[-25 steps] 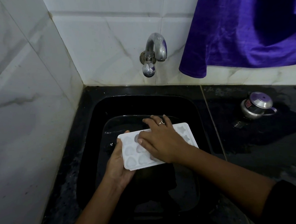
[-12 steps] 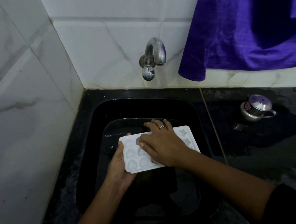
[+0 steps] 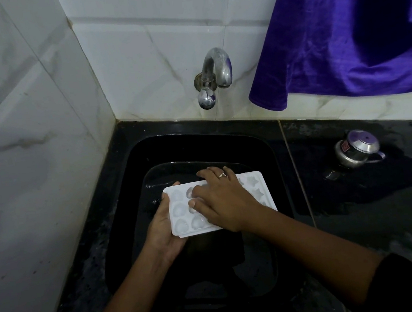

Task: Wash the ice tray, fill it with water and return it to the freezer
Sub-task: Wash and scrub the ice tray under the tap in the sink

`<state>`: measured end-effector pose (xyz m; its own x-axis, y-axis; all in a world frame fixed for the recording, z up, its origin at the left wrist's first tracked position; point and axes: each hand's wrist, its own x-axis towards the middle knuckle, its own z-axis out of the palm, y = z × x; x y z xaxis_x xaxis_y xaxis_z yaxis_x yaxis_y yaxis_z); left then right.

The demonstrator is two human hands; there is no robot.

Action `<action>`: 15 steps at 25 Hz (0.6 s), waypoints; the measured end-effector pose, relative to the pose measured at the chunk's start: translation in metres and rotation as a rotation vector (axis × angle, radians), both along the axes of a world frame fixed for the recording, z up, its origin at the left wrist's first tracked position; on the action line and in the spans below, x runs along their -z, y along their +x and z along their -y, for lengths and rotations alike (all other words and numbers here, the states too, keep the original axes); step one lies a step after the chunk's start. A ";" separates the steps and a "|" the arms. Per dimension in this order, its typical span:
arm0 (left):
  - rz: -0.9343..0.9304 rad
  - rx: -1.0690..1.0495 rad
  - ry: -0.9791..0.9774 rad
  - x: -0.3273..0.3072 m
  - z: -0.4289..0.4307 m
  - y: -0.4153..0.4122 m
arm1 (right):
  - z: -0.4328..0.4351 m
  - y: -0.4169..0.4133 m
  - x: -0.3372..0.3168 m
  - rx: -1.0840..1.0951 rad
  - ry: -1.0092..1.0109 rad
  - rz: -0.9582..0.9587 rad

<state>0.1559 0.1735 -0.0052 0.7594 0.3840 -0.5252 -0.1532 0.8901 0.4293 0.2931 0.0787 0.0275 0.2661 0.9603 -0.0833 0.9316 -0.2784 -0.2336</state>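
**Ice tray held over the black sink, both hands on it**

Ice tray (image 3: 179, 210), white plastic with heart-shaped cells at its left end and star-shaped cells at its right, sits at the centre of the frame above the black sink (image 3: 134, 163). It lies roughly level, with its long side running left to right and its right end a little farther up the frame.

The left hand (image 3: 163, 234) comes in from the lower left and grips the tray's left end. The palm is under the near corner and the fingers (image 3: 175, 184) curl round the edge.

The right hand (image 3: 223, 202) reaches in from the lower right and lies palm-down across the middle of the tray. Its fingers are spread and lightly bent, not closed round anything. Some tips press into the cells, and others reach to the tray's far edge. A ring (image 3: 222, 175) shows on one of them.

Above the sink, a metal tap (image 3: 214, 78) juts from the white tiled wall (image 3: 137, 48), and no water can be seen running from it. A purple cloth (image 3: 340, 40) hangs in the upper right of the frame.

At the right edge, a small steel pot with a lid (image 3: 356, 149) stands on the dark table (image 3: 384, 213), well apart from the tray. The table looks wet around it.
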 end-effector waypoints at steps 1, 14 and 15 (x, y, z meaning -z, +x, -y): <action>0.000 0.018 -0.006 -0.001 0.002 0.000 | -0.001 0.000 0.000 0.006 0.008 -0.001; 0.001 -0.003 0.012 0.006 0.001 -0.002 | 0.003 -0.006 0.006 -0.046 0.008 -0.003; 0.023 0.011 0.005 0.006 0.002 -0.002 | 0.004 -0.004 0.005 -0.037 0.009 0.002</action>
